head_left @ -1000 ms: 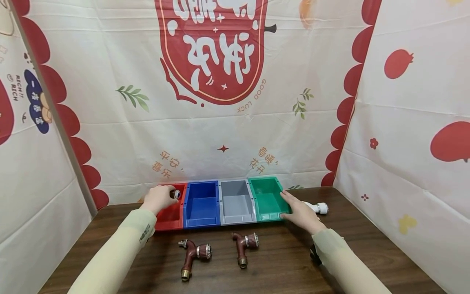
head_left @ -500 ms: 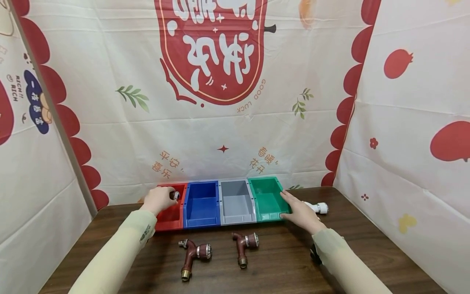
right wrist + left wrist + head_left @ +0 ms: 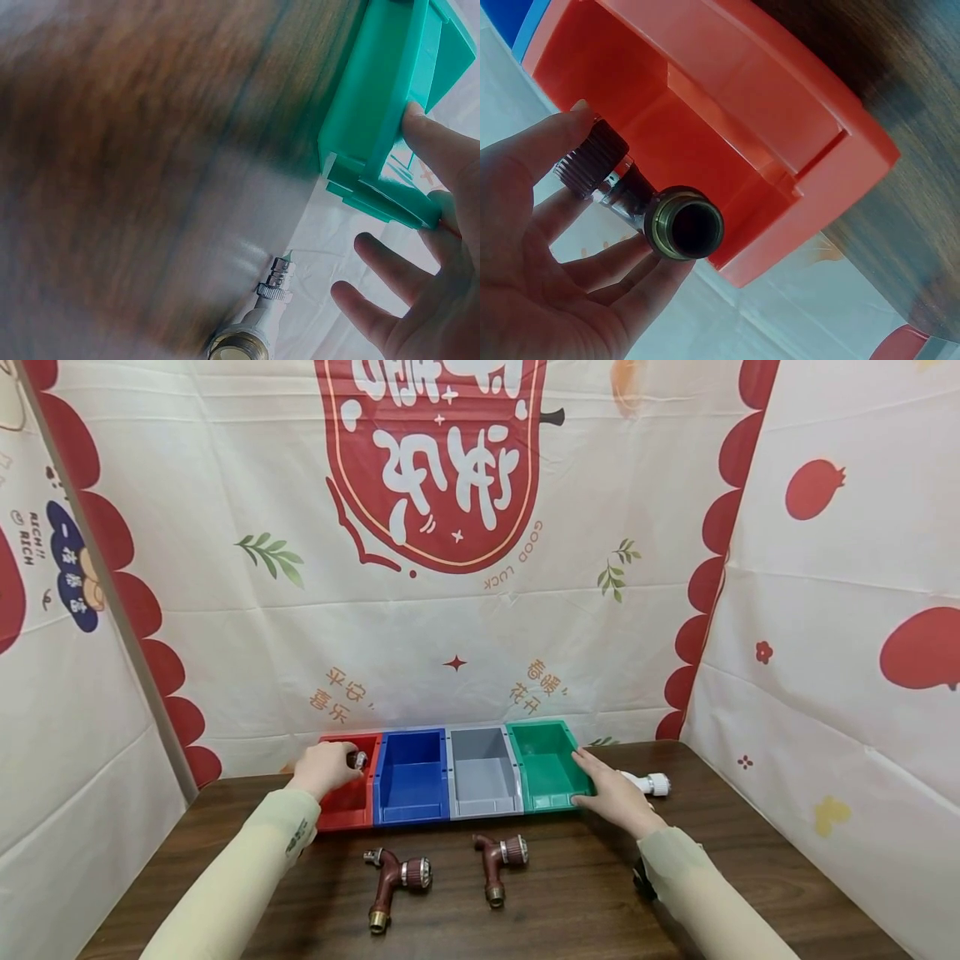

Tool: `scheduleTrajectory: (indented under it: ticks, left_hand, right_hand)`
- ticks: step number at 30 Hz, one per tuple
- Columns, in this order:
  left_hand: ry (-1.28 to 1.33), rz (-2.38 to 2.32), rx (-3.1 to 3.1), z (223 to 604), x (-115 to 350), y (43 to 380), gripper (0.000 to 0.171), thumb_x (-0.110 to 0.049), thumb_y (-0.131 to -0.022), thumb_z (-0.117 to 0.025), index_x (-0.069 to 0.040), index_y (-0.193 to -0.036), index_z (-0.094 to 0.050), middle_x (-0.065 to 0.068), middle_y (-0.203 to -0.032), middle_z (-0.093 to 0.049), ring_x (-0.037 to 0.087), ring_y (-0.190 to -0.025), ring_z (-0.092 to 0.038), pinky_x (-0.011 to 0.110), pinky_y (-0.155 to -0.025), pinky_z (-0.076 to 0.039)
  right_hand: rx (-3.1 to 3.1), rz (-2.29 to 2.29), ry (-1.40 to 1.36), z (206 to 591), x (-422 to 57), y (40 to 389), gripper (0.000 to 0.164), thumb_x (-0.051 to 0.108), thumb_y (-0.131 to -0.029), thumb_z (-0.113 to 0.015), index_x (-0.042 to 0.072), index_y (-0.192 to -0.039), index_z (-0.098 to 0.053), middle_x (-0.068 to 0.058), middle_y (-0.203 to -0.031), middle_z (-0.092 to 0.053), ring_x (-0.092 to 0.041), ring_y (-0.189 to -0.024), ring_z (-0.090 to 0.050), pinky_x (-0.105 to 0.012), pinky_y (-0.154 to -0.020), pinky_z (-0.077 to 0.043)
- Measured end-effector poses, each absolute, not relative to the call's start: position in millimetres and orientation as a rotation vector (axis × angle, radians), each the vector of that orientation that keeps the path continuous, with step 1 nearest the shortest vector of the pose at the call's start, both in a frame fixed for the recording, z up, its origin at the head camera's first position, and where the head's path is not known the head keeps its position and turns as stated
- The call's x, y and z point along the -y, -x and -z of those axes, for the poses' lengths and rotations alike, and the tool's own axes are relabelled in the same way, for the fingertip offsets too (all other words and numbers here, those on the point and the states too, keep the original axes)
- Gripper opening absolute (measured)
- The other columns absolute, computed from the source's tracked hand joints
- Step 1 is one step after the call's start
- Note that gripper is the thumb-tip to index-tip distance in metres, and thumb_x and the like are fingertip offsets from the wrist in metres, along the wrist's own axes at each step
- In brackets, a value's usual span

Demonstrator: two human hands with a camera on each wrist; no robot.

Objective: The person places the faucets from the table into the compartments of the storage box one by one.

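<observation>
Tap (image 3: 632,199) w/ ribbed knob is at mouth of red bin (image 3: 742,67), far left; can't tell if touching. L hand (image 3: 322,768) pinches it, thumb on knob, fingers bent round body. Blue bin (image 3: 412,781), grey bin (image 3: 483,777), green bin (image 3: 549,772) run rightward. R hand (image 3: 615,789) has fingers spread, thumb touching green bin's edge; white tap (image 3: 657,785) just right. Brown-red tap (image 3: 386,889) + second brown-red tap (image 3: 493,868) lie nearer on surface (image 3: 577,893). Backdrop (image 3: 600,468) reads "GOOD LUCK", 平安喜乐, 春暖花开; left panel (image 3: 60,718), "RICH!! RICH". Sleeve print (image 3: 297,838) illegible.
</observation>
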State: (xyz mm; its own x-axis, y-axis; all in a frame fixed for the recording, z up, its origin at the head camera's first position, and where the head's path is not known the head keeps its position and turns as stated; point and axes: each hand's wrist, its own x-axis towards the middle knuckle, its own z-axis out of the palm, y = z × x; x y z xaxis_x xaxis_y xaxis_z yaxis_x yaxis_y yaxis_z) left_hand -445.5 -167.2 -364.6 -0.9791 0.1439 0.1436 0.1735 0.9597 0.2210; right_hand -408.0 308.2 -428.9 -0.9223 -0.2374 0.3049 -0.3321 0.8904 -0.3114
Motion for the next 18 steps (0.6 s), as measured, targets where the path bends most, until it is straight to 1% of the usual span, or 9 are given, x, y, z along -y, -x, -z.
scheduleTrajectory:
  ticks: [9,18]
  left_hand:
    - [0.224,0.369,2.993,366.2,165.9,447.7,0.049,-0.025,-0.083,-0.076,-0.005,-0.126,-0.063,0.020,-0.116,-0.063,0.035,-0.096,-0.057,0.059,-0.084,-0.049]
    - [0.232,0.361,2.998,369.1,166.8,448.1,0.049,-0.025,-0.083,-0.076,-0.005,-0.126,-0.063,0.021,-0.118,-0.063,0.036,-0.098,-0.058,0.061,-0.088,-0.047]
  right_hand:
    - [2.793,-0.529,-0.429,429.7,-308.6,407.5,0.080,0.026,-0.085,-0.077,0.003,-0.149,-0.035,-0.018,-0.154,-0.031,-0.041,-0.131,-0.043,-0.059,-0.098,-0.041]
    - [2.810,-0.547,-0.416,428.1,-307.2,407.6,0.081,0.026,-0.084,-0.077,0.003,-0.150,-0.035,-0.019,-0.154,-0.031,-0.041,-0.132,-0.041,-0.060,-0.098,-0.040]
